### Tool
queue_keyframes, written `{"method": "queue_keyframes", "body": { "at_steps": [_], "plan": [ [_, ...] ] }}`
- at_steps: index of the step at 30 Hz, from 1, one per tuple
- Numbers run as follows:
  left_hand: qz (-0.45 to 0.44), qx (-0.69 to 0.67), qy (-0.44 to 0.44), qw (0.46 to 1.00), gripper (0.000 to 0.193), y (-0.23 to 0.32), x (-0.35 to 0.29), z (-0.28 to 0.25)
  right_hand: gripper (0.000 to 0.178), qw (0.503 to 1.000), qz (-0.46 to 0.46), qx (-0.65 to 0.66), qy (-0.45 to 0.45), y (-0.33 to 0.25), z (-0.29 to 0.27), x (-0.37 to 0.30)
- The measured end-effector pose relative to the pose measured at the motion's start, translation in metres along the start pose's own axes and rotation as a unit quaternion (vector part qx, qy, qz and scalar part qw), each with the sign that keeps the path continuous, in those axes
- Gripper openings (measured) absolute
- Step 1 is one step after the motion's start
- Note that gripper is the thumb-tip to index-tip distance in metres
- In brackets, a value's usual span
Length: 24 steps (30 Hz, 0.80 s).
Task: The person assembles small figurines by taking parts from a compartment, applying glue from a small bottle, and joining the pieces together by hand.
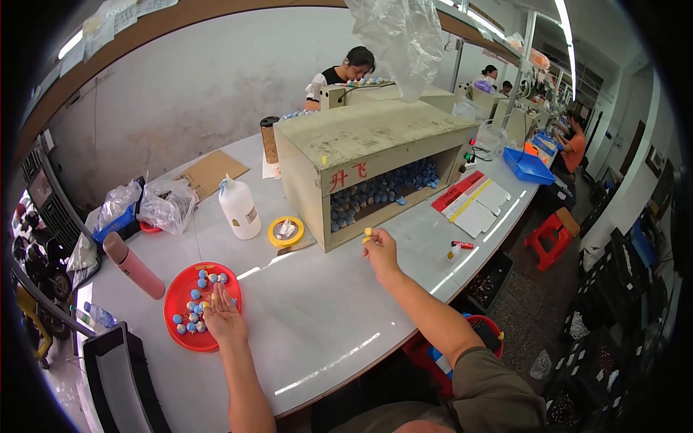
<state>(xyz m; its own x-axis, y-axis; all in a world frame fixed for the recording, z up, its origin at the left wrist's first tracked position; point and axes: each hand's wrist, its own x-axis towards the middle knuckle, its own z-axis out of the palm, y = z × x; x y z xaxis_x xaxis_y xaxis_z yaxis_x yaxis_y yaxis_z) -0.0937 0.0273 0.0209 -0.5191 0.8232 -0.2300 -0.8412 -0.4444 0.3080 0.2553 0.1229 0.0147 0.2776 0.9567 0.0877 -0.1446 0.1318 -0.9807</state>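
Observation:
My left hand [227, 322] is palm up over the right side of a red plate [189, 343], fingers stretched out and a yellow cover on the thumb. Several small blue-and-pale balls [196, 294] lie on the plate, some right beside the fingertips. My right hand [382, 254] is raised in front of the open side of a beige metal box [303, 169]. Its fingers are closed, with yellow covers on the tips; whether something small is between them I cannot make out. Inside the box sit rows of small blue pieces [375, 196].
A white plastic bottle [240, 209] and a yellow tape roll [286, 231] stand left of the box. Further left are a pink flask [133, 265] and a black tray [119, 382]. Papers [473, 204] and a small glue bottle [453, 252] lie right. People work farther back.

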Motion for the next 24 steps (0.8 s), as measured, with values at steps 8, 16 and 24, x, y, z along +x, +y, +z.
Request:
{"method": "queue_keyframes", "body": {
  "at_steps": [8,16,24],
  "plan": [
    [-0.029,0.101,-0.012,0.994,0.046,-0.024,-0.018,-0.005,0.027,0.826,-0.137,-0.524,0.160,0.008,-0.055,0.129],
    [-0.065,0.170,-0.027,0.983,0.040,-0.036,-0.025,-0.011,0.031,0.655,-0.032,-0.753,0.045,-0.007,-0.068,0.184],
    [-0.077,0.211,-0.033,0.974,0.037,-0.043,-0.031,-0.009,0.035,0.729,-0.244,-0.637,0.065,0.007,-0.076,0.141]
  ]
}}
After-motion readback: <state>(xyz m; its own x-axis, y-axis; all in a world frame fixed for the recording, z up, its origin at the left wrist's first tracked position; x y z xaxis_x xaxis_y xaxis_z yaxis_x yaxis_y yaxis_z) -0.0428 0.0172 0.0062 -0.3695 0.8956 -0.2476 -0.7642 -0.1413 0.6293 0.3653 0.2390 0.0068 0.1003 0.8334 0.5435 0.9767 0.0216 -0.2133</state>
